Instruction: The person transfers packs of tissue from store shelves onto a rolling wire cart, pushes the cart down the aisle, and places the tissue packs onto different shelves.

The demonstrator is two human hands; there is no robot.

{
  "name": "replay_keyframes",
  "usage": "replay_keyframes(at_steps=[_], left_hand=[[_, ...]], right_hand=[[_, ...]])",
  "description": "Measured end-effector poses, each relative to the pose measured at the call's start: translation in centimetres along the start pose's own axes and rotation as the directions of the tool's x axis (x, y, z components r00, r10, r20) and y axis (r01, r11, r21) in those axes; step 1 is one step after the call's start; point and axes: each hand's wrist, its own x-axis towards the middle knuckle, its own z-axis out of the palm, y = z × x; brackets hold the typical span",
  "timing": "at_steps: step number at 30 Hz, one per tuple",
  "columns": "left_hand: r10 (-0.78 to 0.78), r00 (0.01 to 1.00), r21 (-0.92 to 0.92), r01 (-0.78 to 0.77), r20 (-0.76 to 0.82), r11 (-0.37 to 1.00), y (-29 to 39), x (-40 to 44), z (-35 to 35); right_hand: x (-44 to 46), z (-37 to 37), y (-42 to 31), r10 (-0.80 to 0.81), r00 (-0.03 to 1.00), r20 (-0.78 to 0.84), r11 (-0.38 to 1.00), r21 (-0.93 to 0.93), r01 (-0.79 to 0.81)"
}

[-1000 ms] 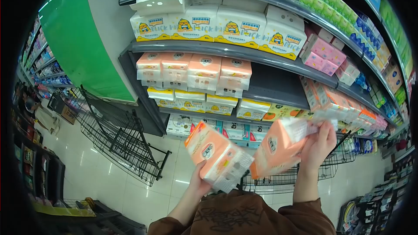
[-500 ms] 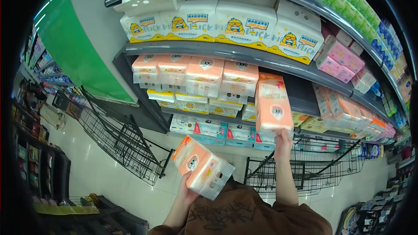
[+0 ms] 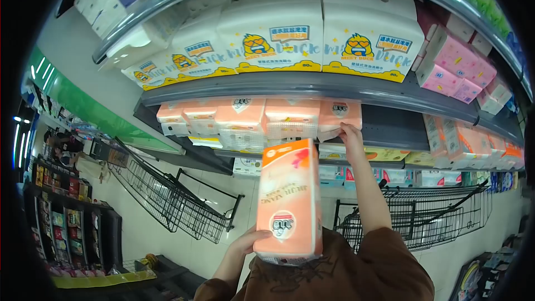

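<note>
My left hand (image 3: 249,242) is closed around the lower left side of an orange-and-white tissue pack (image 3: 287,189). The pack stands lengthwise before my chest, its broad printed face towards me. My right hand (image 3: 351,139) reaches up to the middle shelf, its fingers closed on the front end of a second orange tissue pack (image 3: 339,114). Most of that pack lies back under the shelf above. Directly left of it sits a row of similar orange packs (image 3: 239,120) with clear wrapping at their front ends.
Large white duck-printed packs (image 3: 278,36) fill the shelf above, with pink packs (image 3: 454,67) to their right. More orange packs (image 3: 468,139) sit farther right. Black wire carts (image 3: 167,200) stand on both sides of me, below the shelves.
The pack at my right hand has gone from jutting out to lying mostly inside the shelf. My left hand has raised its pack and turned it from tilted to nearly straight.
</note>
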Motion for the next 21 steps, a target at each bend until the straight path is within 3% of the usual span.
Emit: replay_keyframes(at_steps=[2, 5, 7, 9, 11, 13, 14, 16, 17, 20, 21], left_hand=[[-0.051, 0.996, 0.069, 0.046, 0.076, 0.997, 0.4, 1.1, 0.4], [-0.101, 0.982, 0.181, 0.072, 0.16, 0.981, 2.5, 3.5, 2.4], [-0.115, 0.969, 0.235, 0.063, 0.219, 0.97, 4.3, 5.9, 3.9], [-0.082, 0.935, 0.292, -0.025, 0.346, 0.956, 5.6, 8.5, 5.2], [0.065, 0.901, 0.327, -0.222, 0.428, 0.919, 7.1, 10.8, 7.5], [0.197, 0.856, 0.363, -0.397, 0.477, 0.843, 8.0, 13.2, 9.9], [0.253, 0.839, 0.394, -0.465, 0.481, 0.793, 8.2, 14.2, 10.8], [0.339, 0.828, 0.376, -0.517, 0.446, 0.769, 8.4, 16.8, 11.8], [0.381, 0.821, 0.371, -0.542, 0.426, 0.754, 8.4, 17.7, 12.0], [0.388, 0.906, 0.159, -0.413, 0.168, 0.897, 9.1, 18.6, 12.5], [0.421, 0.898, 0.223, -0.44, 0.128, 0.87, 8.6, 18.6, 11.8]], right_hand=[[-1.4, -0.5, -1.9, 0.163, 0.982, 0.096, 0.985, -0.081, -0.155], [-6.3, -3.3, -4.2, 0.26, 0.959, 0.116, 0.948, -0.22, -0.231], [-10.9, -5.0, -6.1, 0.111, 0.994, 0.006, 0.954, -0.282, -0.105], [-15.3, -6.8, -7.3, 0.043, 0.979, -0.2, 0.957, -0.271, -0.098], [-19.6, -7.8, -8.9, 0.282, 0.959, -0.02, 0.954, -0.102, -0.282], [-23.0, -5.8, -9.7, 0.368, 0.915, 0.167, 0.93, -0.054, -0.364], [-23.8, -6.1, -6.4, 0.204, 0.962, 0.183, 0.964, -0.207, -0.165], [-23.0, -4.0, -4.3, 0.039, 0.991, 0.128, 0.953, -0.302, 0.001], [-22.2, -3.4, -4.6, 0.162, 0.986, 0.036, 0.984, -0.076, -0.159], [-16.8, -3.5, -6.1, 0.149, 0.989, -0.019, 0.988, 0.033, -0.148], [-14.6, -4.0, -6.4, 0.131, 0.991, -0.005, 0.991, 0.034, -0.131]])
